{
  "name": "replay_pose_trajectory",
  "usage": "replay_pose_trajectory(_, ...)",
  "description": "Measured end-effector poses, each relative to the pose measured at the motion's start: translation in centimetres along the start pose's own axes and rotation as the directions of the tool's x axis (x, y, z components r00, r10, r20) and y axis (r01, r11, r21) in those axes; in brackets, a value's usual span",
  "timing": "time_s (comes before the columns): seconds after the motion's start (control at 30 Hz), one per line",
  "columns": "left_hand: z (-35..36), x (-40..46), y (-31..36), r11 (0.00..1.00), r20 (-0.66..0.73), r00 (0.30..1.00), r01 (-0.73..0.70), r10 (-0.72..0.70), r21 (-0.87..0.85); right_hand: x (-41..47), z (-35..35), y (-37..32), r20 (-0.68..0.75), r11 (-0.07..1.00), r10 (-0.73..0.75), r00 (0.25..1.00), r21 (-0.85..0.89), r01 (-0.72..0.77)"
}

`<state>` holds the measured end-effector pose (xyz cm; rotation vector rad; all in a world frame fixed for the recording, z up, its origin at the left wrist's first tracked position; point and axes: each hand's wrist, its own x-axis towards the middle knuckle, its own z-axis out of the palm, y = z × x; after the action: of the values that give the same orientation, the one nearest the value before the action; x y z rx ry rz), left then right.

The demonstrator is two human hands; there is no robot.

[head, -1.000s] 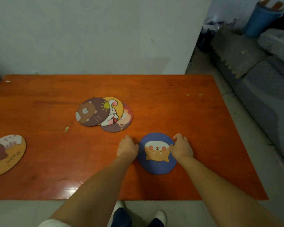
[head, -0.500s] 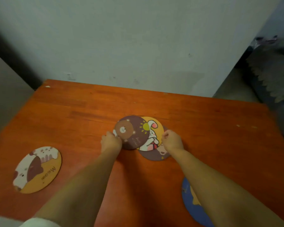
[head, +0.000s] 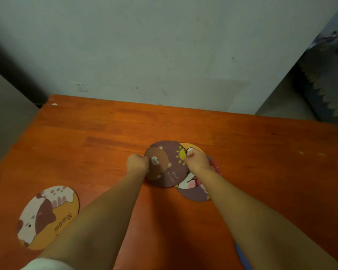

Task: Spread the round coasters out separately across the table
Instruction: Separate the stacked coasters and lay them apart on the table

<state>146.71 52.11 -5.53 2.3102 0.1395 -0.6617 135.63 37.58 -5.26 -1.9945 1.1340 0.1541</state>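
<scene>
Three round coasters overlap at the middle of the orange table [head: 105,145]. On top lies the brown bear coaster [head: 167,168], its near edge raised. My left hand [head: 138,163] pinches its left edge and my right hand [head: 196,159] grips its right edge. Under it a yellow rabbit coaster [head: 189,183] shows in part, and a dark purple coaster [head: 195,194] lies lowest. A yellow cat coaster [head: 47,215] lies alone at the near left. A sliver of the blue coaster [head: 242,258] shows under my right forearm.
A pale wall [head: 164,55] runs along the table's far edge. A grey cabinet side [head: 6,117] stands at the left. At the far right is floor and a dark sofa edge [head: 324,90].
Both hands left the blue dog coaster, moved forward to the overlapping pile and closed on the bear coaster's two edges. The view shifted left and forward.
</scene>
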Motion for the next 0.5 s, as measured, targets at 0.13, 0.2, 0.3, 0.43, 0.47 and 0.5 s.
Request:
replay_pose_trajectory(0.13,1.6,-2.7,3.1,0.988,-0.080,0.988,-0.135,0.129,-0.074,-1.6,-2.8,1.5,-0.066,0.982,0.020,0.998,0.190,-0.007)
replay_pose_trajectory(0.2,3.7,-4.8,4.8,0.978,-0.044,0.981,-0.193,0.190,-0.084,-2.6,-5.3,3.7,-0.142,0.973,0.049,0.989,0.231,-0.015)
replay_pose_trajectory(0.3,7.9,-9.2,6.9,0.959,0.072,0.958,-0.270,0.277,-0.089,-4.6,-10.1,9.1,-0.242,0.961,0.109,0.964,0.274,-0.040)
replay_pose_trajectory(0.43,13.8,-16.0,8.3,0.941,0.181,0.924,-0.333,0.338,-0.060,-7.3,-15.8,16.7,-0.305,0.953,0.163,0.938,0.295,-0.070)
replay_pose_trajectory(0.47,15.6,-18.3,8.6,0.937,0.200,0.916,-0.345,0.348,-0.051,-8.2,-17.2,19.0,-0.321,0.948,0.178,0.930,0.309,-0.074)
replay_pose_trajectory(0.5,17.3,-20.4,8.7,0.933,0.218,0.908,-0.358,0.359,-0.045,-9.1,-18.6,21.3,-0.332,0.943,0.190,0.924,0.324,-0.078)
